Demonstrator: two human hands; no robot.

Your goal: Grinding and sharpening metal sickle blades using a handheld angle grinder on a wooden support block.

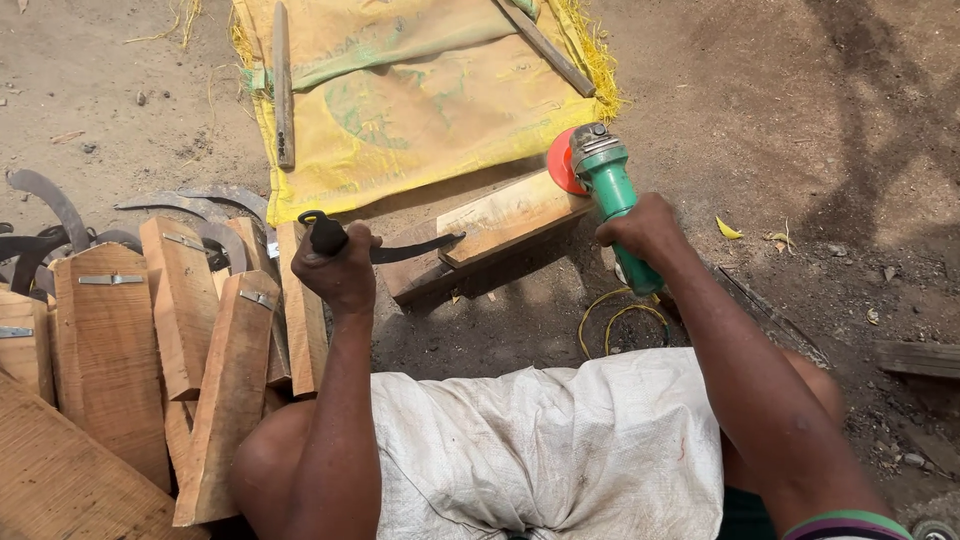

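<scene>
While left hand [338, 262] fingers wrapped the sickle handle [327, 237], right hand [643, 228] fingers gripped the green angle grinder [612, 190]; blade [415, 248] needed firm bracing on the wooden block [510, 215], disc [560, 162] fed lightly.

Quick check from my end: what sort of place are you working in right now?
Probably an outdoor, ground-level tool-making workshop: bare dirt ground, a stack of cut wooden handle blocks beside curved grey metal blades, and a green angle grinder with a red disc in the right hand.
</scene>
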